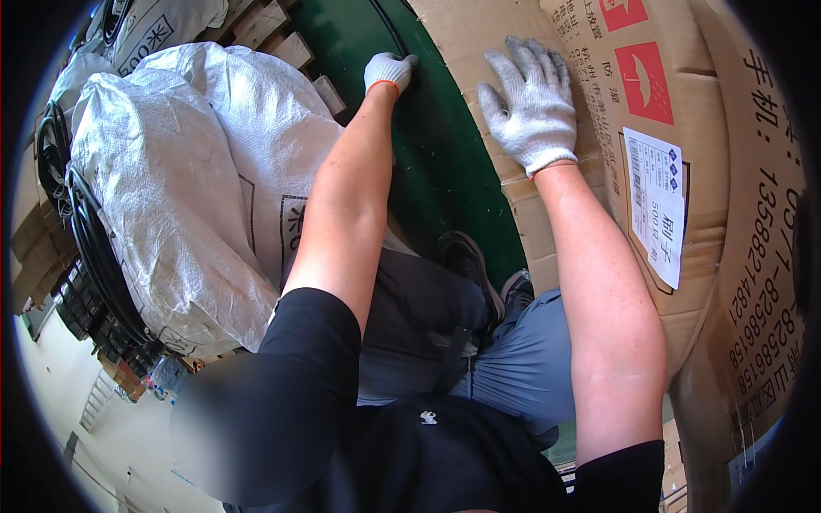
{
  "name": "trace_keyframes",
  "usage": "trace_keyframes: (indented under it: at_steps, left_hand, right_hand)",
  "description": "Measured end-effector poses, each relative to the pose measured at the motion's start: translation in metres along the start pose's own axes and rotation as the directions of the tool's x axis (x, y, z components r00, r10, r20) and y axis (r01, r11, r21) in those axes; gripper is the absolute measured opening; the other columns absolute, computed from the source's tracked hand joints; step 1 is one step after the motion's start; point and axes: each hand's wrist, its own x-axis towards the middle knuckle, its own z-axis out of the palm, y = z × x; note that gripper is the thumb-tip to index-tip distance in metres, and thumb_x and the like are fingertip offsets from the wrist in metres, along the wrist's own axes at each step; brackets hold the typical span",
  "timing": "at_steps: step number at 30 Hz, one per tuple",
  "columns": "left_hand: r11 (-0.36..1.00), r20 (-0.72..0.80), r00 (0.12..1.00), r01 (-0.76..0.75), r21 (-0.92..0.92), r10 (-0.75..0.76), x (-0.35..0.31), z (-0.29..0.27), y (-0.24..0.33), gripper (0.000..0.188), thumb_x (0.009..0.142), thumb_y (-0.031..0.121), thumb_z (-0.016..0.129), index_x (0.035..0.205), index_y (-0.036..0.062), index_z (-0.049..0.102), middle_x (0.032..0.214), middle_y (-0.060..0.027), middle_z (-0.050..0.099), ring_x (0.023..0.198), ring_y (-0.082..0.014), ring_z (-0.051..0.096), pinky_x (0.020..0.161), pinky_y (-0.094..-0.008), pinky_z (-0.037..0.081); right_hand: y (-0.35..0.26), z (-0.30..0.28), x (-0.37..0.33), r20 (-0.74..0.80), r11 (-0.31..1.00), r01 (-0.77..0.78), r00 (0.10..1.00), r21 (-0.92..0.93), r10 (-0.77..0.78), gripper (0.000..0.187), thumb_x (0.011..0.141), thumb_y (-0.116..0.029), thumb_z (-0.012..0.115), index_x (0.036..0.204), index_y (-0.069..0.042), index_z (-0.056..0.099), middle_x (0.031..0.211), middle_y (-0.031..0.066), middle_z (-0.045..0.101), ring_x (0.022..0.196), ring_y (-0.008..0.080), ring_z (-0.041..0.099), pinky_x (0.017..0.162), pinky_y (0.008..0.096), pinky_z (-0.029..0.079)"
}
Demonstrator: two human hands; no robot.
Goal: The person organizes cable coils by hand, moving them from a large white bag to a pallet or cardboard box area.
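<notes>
My left hand [390, 72], in a white-grey knit work glove with an orange cuff edge, is closed at the end of the visible stretch of black cable [392, 27]. That cable comes down from the top edge over the green floor, and my fingers mostly hide where it meets them. My right hand [532, 107], in a matching glove with a grey-coated palm side, rests with fingers spread on a flap of a large brown cardboard box [611, 201]. A white paper label [657, 205] and red handling marks show on the box.
White woven sacks [171, 171] bulge at my left, beside wooden pallets [295, 51]. Coils of black cable [94, 248] hang along the sacks' outer side. Dark green floor [428, 145] lies between the sacks and the box; my shoes [470, 265] stand there.
</notes>
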Motion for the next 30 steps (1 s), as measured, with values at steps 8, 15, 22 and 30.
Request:
trace_keyframes:
  at_steps: [8,15,22,30]
  left_hand:
    - [0.988,-0.085,0.993,0.093,0.125,-0.083,-0.015,0.013,0.026,0.058,0.096,0.054,0.077,0.119,0.0011,0.082,0.128,-0.0247,0.079,0.121,-0.0440,0.074,0.104,-0.0469,0.059]
    - [0.986,-0.112,0.991,0.085,0.142,-0.070,-0.013,0.018,0.026,0.059,0.095,0.056,0.078,0.117,0.0013,0.082,0.126,-0.0248,0.079,0.118,-0.0446,0.075,0.103,-0.0481,0.060]
    - [0.989,-0.192,0.974,0.137,0.053,-0.124,-0.010,0.024,0.021,0.059,0.094,0.056,0.080,0.116,0.0013,0.081,0.123,-0.0254,0.079,0.116,-0.0450,0.076,0.102,-0.0479,0.060]
    - [0.993,-0.121,0.989,0.089,0.071,-0.080,-0.007,0.016,0.021,0.057,0.094,0.053,0.081,0.118,0.0014,0.081,0.124,-0.0251,0.079,0.117,-0.0443,0.075,0.104,-0.0476,0.059]
  right_hand:
    - [0.002,-0.002,-0.002,0.009,1.000,-0.003,1.000,0.009,0.003,0.046,0.105,-0.043,0.066,0.146,-0.023,0.067,0.159,0.0155,0.060,0.149,0.0390,0.053,0.131,0.0585,0.035]
    - [0.004,-0.002,-0.002,0.001,1.000,-0.002,1.000,0.003,0.002,0.046,0.105,-0.042,0.066,0.147,-0.023,0.067,0.159,0.0151,0.060,0.150,0.0390,0.053,0.131,0.0586,0.035]
    - [0.002,-0.001,-0.001,0.008,1.000,-0.006,1.000,0.012,0.006,0.046,0.105,-0.042,0.066,0.148,-0.024,0.067,0.160,0.0144,0.060,0.151,0.0379,0.053,0.131,0.0585,0.034]
    - [0.004,-0.001,-0.003,0.003,1.000,-0.011,1.000,0.020,0.011,0.046,0.104,-0.041,0.067,0.146,-0.023,0.068,0.159,0.0142,0.060,0.150,0.0380,0.053,0.131,0.0582,0.035]
